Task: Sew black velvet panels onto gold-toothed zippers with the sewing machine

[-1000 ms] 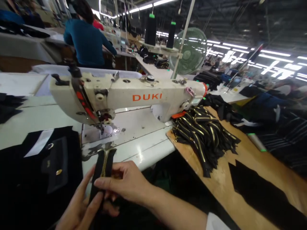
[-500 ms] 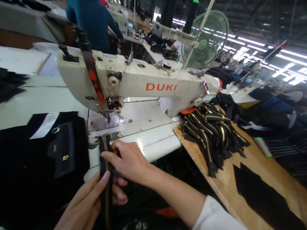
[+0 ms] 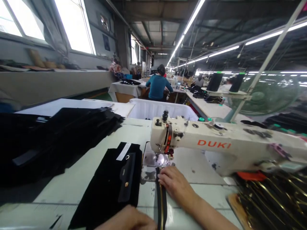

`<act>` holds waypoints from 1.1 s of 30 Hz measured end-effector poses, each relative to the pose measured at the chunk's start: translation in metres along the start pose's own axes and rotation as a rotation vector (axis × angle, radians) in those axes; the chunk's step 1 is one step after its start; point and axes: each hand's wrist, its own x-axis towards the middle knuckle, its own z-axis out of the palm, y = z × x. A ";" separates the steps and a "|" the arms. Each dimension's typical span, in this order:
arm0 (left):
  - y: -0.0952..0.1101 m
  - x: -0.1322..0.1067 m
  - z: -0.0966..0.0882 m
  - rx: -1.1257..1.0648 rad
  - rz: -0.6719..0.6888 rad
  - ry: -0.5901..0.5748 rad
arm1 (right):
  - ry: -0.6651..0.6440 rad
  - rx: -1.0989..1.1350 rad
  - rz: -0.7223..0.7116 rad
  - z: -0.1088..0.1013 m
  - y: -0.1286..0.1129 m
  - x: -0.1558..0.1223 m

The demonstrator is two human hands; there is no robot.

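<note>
A long black zipper [image 3: 161, 204] with gold teeth lies lengthwise on the sewing machine bed, its far end just short of the needle and presser foot [image 3: 157, 157]. My right hand [image 3: 177, 185] is closed on its upper part, fingertips together along the tape. Low in the view, my left hand [image 3: 134, 218] is beside the zipper's near part. Its fingers are cut off by the bottom edge, so its grip is hidden. Left of the zipper lies a black fabric piece [image 3: 107, 185] with a white strip, a dark patch and gold-coloured hardware.
The white sewing machine [image 3: 189, 135] spans the right side. Many black zippers with gold teeth [image 3: 275, 198] are heaped at right. Black fabric pieces [image 3: 59, 137] are stacked at left. Behind the machine stands a white bin [image 3: 165, 107]; a person in teal [image 3: 157, 86] sits farther back.
The view has swung left and up. The zipper, held in both hands before the machine, now lies on the bed close to the needle. My left hand has dropped toward the bottom edge.
</note>
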 end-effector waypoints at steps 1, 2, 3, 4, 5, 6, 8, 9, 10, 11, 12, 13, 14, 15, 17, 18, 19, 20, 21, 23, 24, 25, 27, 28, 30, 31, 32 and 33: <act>0.011 0.002 -0.020 0.328 0.066 0.054 | 0.010 -0.006 -0.012 0.001 0.005 0.002; 0.024 0.008 -0.042 0.671 0.169 0.180 | 0.019 -0.010 -0.021 0.002 0.008 0.003; 0.037 0.017 -0.065 0.919 0.307 0.360 | 0.028 -0.011 -0.027 0.003 0.011 0.005; 0.050 0.030 -0.087 1.104 0.423 0.480 | 0.037 -0.012 -0.029 0.004 0.014 0.007; 0.060 0.044 -0.107 1.147 0.457 0.491 | 0.047 -0.013 -0.028 0.004 0.015 0.008; 0.067 0.059 -0.125 1.168 0.466 0.490 | 0.058 -0.017 -0.025 0.005 0.016 0.008; 0.071 0.085 -0.149 1.172 0.448 0.432 | 0.072 -0.026 -0.013 0.005 0.015 0.007; 0.068 0.095 -0.155 1.165 0.436 0.393 | 0.075 -0.032 -0.007 0.005 0.014 0.006; 0.064 0.103 -0.158 1.154 0.426 0.356 | 0.074 -0.039 -0.002 0.005 0.013 0.005; 0.058 0.107 -0.157 1.139 0.419 0.328 | 0.069 -0.047 0.001 0.005 0.012 0.004; 0.051 0.110 -0.152 1.121 0.414 0.312 | 0.064 -0.054 0.003 0.005 0.012 0.003; 0.046 0.111 -0.146 1.100 0.410 0.305 | 0.058 -0.059 0.002 0.005 0.011 0.002; 0.041 0.112 -0.137 1.080 0.409 0.303 | 0.054 -0.063 0.001 0.005 0.011 0.002; 0.037 0.112 -0.127 1.062 0.412 0.301 | 0.048 -0.064 0.000 0.005 0.010 0.002; 0.032 0.109 -0.106 1.045 0.436 0.313 | 0.036 -0.059 -0.008 0.003 0.009 0.003; 0.029 0.107 -0.096 1.046 0.454 0.335 | 0.033 -0.058 -0.012 0.002 0.008 0.004; 0.026 0.103 -0.087 1.049 0.471 0.365 | 0.032 -0.058 -0.015 0.001 0.007 0.004; 0.023 0.098 -0.079 1.056 0.490 0.398 | 0.032 -0.060 -0.017 0.001 0.005 0.005; 0.018 0.092 -0.071 1.067 0.513 0.426 | 0.031 -0.063 -0.016 0.000 0.004 0.005; 0.006 0.079 -0.060 1.136 0.578 0.415 | 0.031 -0.072 -0.014 0.000 0.003 0.004; -0.001 0.073 -0.055 1.194 0.617 0.384 | 0.033 -0.075 -0.018 0.001 0.003 0.004; -0.006 0.068 -0.052 1.260 0.650 0.350 | 0.039 -0.081 -0.023 0.002 0.004 0.003; -0.014 0.064 -0.047 1.374 0.688 0.302 | 0.055 -0.093 -0.032 0.003 0.005 0.003; -0.015 0.063 -0.045 1.407 0.690 0.293 | 0.057 -0.100 -0.031 0.004 0.005 0.002; -0.014 0.065 -0.044 1.423 0.692 0.291 | 0.055 -0.109 -0.030 0.005 0.005 0.002; -0.013 0.067 -0.045 1.418 0.690 0.282 | 0.053 -0.112 -0.030 0.005 0.005 0.002; -0.011 0.068 -0.046 1.409 0.691 0.273 | 0.052 -0.116 -0.032 0.005 0.005 0.002; -0.010 0.069 -0.046 1.399 0.685 0.260 | 0.051 -0.119 -0.033 0.005 0.005 0.002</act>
